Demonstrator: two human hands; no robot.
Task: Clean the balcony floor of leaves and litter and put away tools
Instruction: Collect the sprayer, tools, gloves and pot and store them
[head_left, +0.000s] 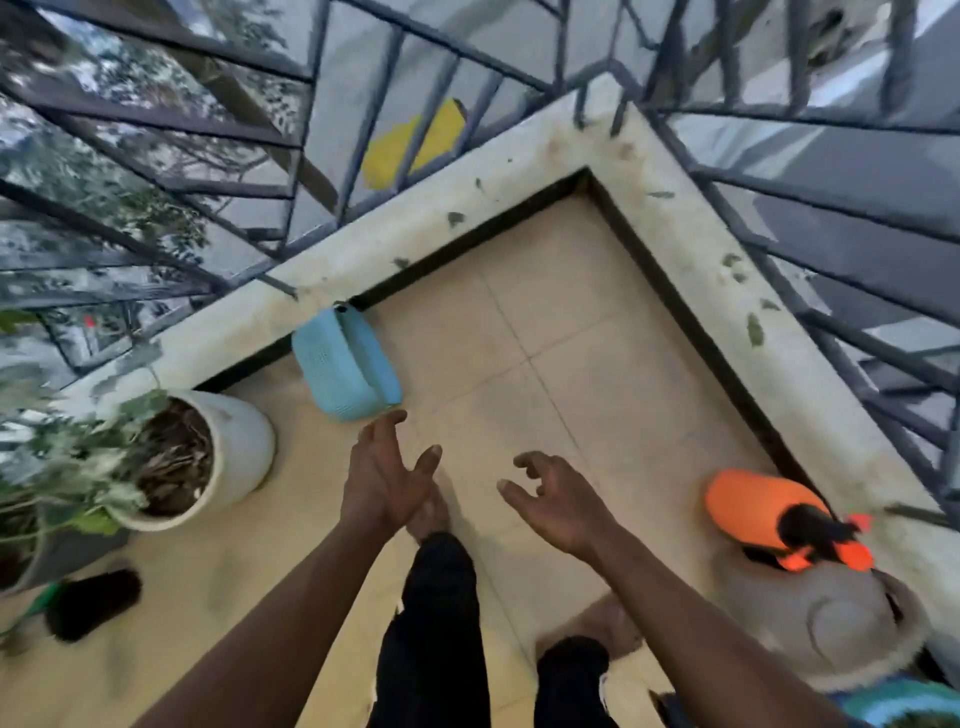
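A light blue dustpan (345, 361) leans upright against the low ledge (519, 171) on the beige tiled balcony floor (561, 332). My left hand (387, 470) is stretched out with spread fingers just below the dustpan, a fingertip close to its lower edge, holding nothing. My right hand (553, 493) hovers to the right over the tiles with loosely curled fingers, also empty. A dark brush with a green handle (88, 603) lies on the floor at the lower left. Small leaf scraps (754, 330) dot the ledge top.
A white pot with a plant (208, 457) stands at the left. An orange spray bottle (769, 512) sits on a grey pot (831, 629) at the right. Dark metal railing (841, 249) rises from the ledge. My legs (441, 623) and bare feet are below.
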